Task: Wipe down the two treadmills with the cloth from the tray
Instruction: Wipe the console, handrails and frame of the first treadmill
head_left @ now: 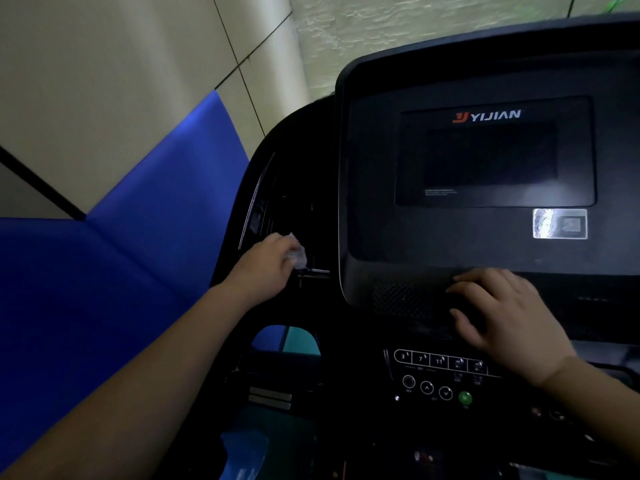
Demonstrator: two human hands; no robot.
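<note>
Left grip: my left hand (268, 265) is clenched around the cloth (297, 251), a small pale wad showing past the fingers.
Cloth position: I see it pressed against the dark left side of the treadmill (381, 237), just left of the console panel and above a short metal bar.
Right grip: my right hand (504, 313) lies released and flat, fingers spread, on the lower edge of the console, grasping nothing.
Console: the dark screen (491, 157) carries the YIJIAN logo near its top; a shiny sticker (560, 224) sits below its right corner.
Buttons: a row of keys and a green button (465, 397) lie near me, below my right hand.
Surroundings: a blue padded wall (121, 237) fills the left, pale panels above it.
</note>
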